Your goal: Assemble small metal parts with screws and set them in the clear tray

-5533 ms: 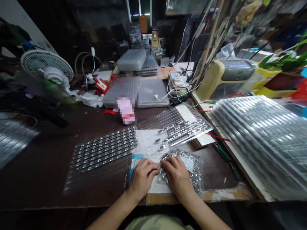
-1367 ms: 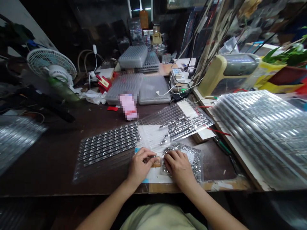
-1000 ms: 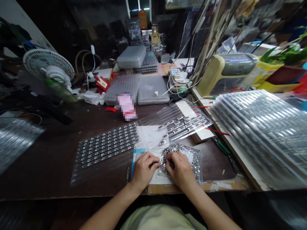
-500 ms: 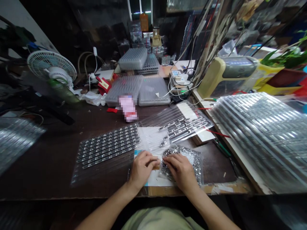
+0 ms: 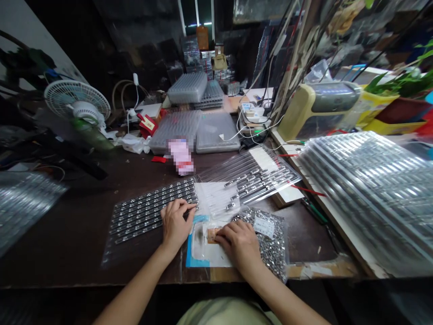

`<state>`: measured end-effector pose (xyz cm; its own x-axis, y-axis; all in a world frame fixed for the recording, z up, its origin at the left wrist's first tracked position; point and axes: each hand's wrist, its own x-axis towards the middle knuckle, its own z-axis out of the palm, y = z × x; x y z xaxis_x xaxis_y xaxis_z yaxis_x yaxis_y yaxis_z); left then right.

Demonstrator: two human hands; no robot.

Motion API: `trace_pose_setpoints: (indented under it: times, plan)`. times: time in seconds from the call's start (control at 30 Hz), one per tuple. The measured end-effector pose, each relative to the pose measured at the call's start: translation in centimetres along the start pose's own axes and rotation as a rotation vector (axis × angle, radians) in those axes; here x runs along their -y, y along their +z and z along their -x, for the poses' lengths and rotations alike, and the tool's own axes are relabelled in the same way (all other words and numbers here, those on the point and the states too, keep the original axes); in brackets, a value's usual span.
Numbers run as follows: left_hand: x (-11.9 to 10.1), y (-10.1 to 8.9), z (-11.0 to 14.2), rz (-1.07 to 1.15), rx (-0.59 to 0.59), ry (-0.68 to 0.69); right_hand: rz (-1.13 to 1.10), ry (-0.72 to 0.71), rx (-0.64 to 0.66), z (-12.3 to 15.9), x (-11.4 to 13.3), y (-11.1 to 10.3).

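Note:
My left hand [image 5: 177, 221] reaches over the right end of a clear ribbed plastic tray [image 5: 110, 246] filled with rows of small metal parts [image 5: 145, 205]. Its thumb and forefinger come together at the end of one row; whatever is between them is too small to make out. My right hand [image 5: 241, 241] is closed in a pinch beside a small orange-brown piece [image 5: 212, 234] on a white and blue sheet [image 5: 198, 262]. What those fingers hold is hidden. Right of this hand lies a clear bag of small shiny metal parts [image 5: 275, 248] with a white label.
A second clear tray [image 5: 233, 164], partly filled with metal parts, lies further back. Stacked clear trays [image 5: 368, 180] stand at the right, with a green-handled tool [image 5: 314, 212] beside them. At the back are more trays [image 5: 216, 131], a fan [image 5: 79, 101] and cables.
My left hand has moved left and up from the sheet to the filled tray's right end. My right hand has shifted slightly left, uncovering more of the bag and its label.

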<state>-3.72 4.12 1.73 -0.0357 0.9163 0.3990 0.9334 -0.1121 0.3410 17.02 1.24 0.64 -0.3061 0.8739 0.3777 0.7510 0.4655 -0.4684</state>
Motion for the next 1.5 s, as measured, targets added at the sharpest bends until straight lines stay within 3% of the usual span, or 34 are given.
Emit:
trace_pose_setpoints:
  times: [0.13,0.27,0.37,0.43,0.53,0.7,0.8,1.03,1.2,1.37,1.5]
  plan:
    - [-1.9,-0.2,-1.2,0.057,0.015,0.08,0.006,-0.02,-0.015,0.0,0.1,0.1]
    - [-6.1,1.5,-3.4,0.191,0.177,0.214,0.004,-0.043,0.001,0.0,0.1,0.2]
    - [-8.7,2.8,-4.3,0.22,0.257,0.22,0.022,-0.05,0.011,0.0,0.0,0.2]
    - [-9.1,3.1,-4.5,0.239,0.281,0.201,0.023,-0.068,0.02,0.0,0.0,0.2]
    - [-7.6,2.4,-4.1,0.285,0.264,0.158,0.021,-0.091,0.039,-0.1,-0.1,0.3]
    - [-2.5,0.0,-2.3,0.264,0.173,0.03,0.031,-0.081,0.057,-0.1,0.2,0.3]
    - [-0.7,-0.6,-1.2,0.241,0.161,0.03,0.036,-0.078,0.02,-0.2,0.0,-0.1]
    - [0.3,-0.2,0.0,0.148,0.115,0.238,0.155,-0.018,-0.022,-0.2,-2.2,-3.3]
    - [1.2,0.4,1.2,0.046,0.08,0.499,0.243,-0.054,0.063,-0.1,-2.1,-2.9]
    - [0.8,-0.5,1.6,0.13,0.037,0.356,0.359,-0.08,0.112,0.0,-1.9,-1.7]
    - [0.5,-1.0,0.2,0.104,-0.004,0.213,0.408,-0.099,0.11,-0.2,-2.1,-1.3]
